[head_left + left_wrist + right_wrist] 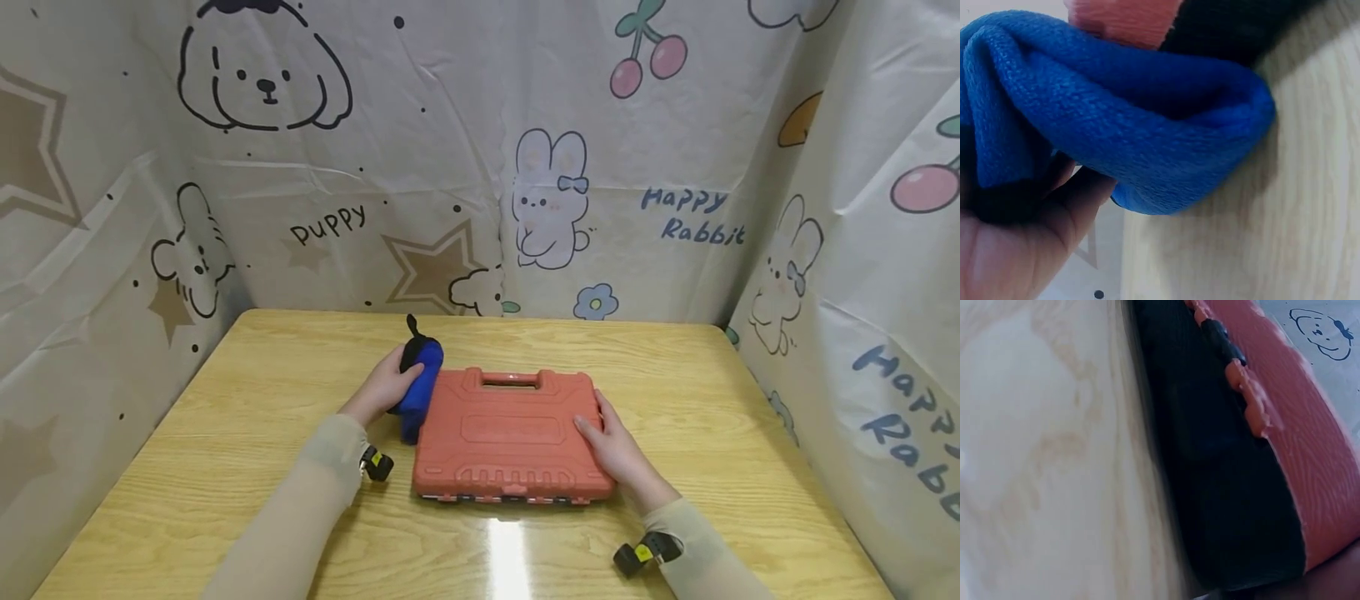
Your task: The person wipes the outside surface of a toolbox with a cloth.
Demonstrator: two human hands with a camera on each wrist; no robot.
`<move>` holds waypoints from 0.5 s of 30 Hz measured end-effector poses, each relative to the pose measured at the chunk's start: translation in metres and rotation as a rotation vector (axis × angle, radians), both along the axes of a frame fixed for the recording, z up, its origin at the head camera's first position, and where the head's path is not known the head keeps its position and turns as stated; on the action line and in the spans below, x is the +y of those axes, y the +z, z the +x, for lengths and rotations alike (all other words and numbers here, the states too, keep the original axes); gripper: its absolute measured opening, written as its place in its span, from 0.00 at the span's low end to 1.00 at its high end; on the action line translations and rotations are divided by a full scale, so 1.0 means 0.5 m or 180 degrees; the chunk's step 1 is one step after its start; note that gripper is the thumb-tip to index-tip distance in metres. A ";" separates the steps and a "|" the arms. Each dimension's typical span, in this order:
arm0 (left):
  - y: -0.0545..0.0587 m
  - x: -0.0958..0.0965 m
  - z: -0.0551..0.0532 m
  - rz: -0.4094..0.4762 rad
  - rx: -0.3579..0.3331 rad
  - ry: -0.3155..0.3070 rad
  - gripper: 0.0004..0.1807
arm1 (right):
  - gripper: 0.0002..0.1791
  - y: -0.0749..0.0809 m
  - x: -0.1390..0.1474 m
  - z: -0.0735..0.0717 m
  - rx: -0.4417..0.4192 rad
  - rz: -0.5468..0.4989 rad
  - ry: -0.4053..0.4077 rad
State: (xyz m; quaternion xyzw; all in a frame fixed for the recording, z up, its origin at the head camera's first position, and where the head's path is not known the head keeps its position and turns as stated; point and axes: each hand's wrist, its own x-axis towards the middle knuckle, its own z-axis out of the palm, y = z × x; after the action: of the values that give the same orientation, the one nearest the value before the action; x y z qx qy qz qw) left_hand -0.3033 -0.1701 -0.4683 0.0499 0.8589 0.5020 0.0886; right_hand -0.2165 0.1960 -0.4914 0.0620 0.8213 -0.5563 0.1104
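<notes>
In the head view, we are seeing printed sheets (442, 158) hanging behind and beside a wood-grain table (262, 400). A red carrying case (513, 429) is lying flat near the middle, its handle (511, 381) pointing away, and a blue plush bundle (422, 387) is leaning along its left side. We are reaching in with both arms, sleeves (288, 504) pale and wrist cameras strapped on. The left hand (385, 387) is gripping the bundle, thumb across the blue, while the right hand (621, 446) is clasping the case's right edge, thumb on the lid and fingers over the side. The case is showing moulded ridges, and the bundle is ending in a black part with a small loop (413, 326)

In the left wrist view, the bundle is filling the middle and partly hiding the case's red and dark corner. We are holding it from below with bent fingers; its fleecy fabric is folding around a shadowed hollow

In the right wrist view, the case's dark lower half (1210, 469) is standing beside bare tabletop, with red latches (1250, 400) along its seam. The hand is barely showing at the lower corner, so we cannot be telling its grip from here; the red lid is looking finely grained
</notes>
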 end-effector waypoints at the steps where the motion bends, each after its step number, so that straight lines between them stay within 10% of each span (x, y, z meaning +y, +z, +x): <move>1: -0.001 -0.001 0.002 0.0012 -0.0001 -0.0004 0.33 | 0.43 -0.001 0.000 0.000 0.0013 -0.0016 -0.0005; 15: -0.007 -0.008 0.041 -0.0140 0.0111 0.0119 0.29 | 0.42 -0.006 -0.001 -0.001 0.0092 -0.0108 -0.0077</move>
State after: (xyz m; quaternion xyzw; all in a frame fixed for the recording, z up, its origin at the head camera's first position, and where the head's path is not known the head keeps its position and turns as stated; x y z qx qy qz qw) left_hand -0.2827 -0.1743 -0.4717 0.0406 0.8719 0.4836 0.0654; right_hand -0.2170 0.1954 -0.4946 0.0619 0.8125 -0.5722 0.0928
